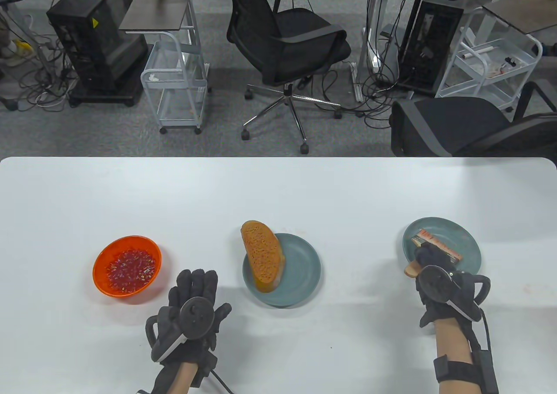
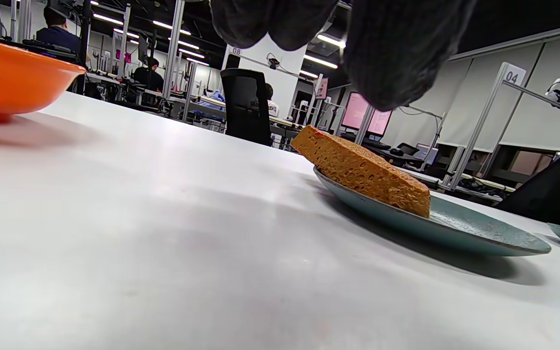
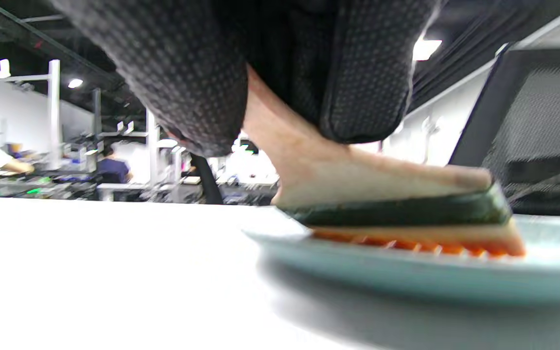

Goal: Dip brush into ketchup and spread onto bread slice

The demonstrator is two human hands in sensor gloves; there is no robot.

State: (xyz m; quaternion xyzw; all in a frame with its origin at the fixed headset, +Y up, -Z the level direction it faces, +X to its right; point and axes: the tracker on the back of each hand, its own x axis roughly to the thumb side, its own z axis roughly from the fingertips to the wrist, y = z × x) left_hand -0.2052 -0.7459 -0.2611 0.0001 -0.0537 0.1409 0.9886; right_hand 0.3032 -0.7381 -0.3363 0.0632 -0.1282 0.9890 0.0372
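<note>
- The right hand is at the near edge of the right plate, its grip clamped on the wooden handle of the brush; in the right wrist view the gloved fingers wrap over the handle from above.
- The brush lies flat on that plate with its red-stained bristles toward the far left and the handle end jutting over the near-left rim.
- The left hand rests palm down on the white surface, fingers spread out and holding nothing, between the orange bowl and the middle plate.
- The orange bowl stands on the left, holding the red ketchup with pale specks in it.
- The bread slice lies on the left part of the middle plate, its far end sticking out over the rim; the left wrist view shows it tilted, that end raised clear of the surface.
- The bowl, the middle plate and the right plate stand well apart in a row across the surface.
</note>
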